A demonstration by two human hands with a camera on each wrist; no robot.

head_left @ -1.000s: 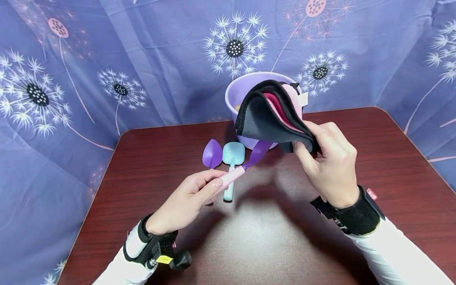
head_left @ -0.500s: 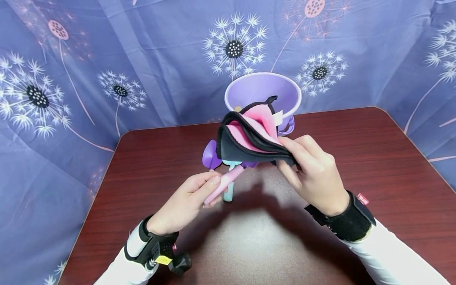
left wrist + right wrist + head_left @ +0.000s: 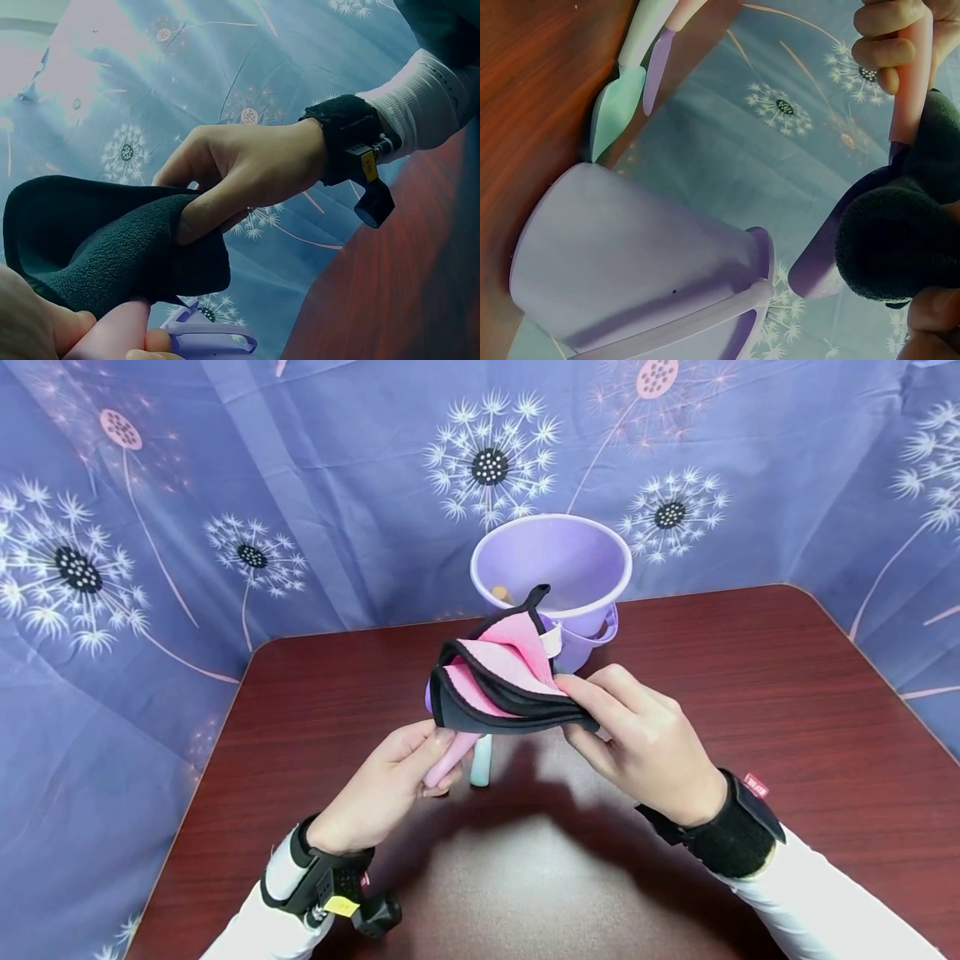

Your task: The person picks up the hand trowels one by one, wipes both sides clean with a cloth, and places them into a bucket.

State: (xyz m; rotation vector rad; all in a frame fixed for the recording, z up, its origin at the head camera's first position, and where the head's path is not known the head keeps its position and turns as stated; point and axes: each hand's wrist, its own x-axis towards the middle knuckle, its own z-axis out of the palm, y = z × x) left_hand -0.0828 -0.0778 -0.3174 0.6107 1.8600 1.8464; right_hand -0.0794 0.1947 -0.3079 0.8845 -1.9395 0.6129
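Observation:
My left hand (image 3: 393,781) grips the pink handle (image 3: 450,762) of a garden trowel. In the right wrist view its purple blade (image 3: 817,251) points toward the bucket's side. My right hand (image 3: 645,747) pinches the edge of a folded cloth (image 3: 510,672), pink inside and dark grey outside, with black trim, a hanging loop and a white tag. The cloth lies over the trowel's blade and hides it in the head view. In the right wrist view the cloth overlaps the blade, close to where it meets the handle.
A lilac bucket (image 3: 592,539) with a handle stands at the back of the brown table (image 3: 787,693), something tan inside. A teal trowel (image 3: 619,105) and another purple-bladed tool (image 3: 658,71) lie in front of it, mostly covered by the cloth in the head view. A patterned curtain hangs behind.
My right hand has brought the cloth left and down, from in front of the bucket to over the trowel's blade. The bucket's opening has come into view. My left hand has hardly moved.

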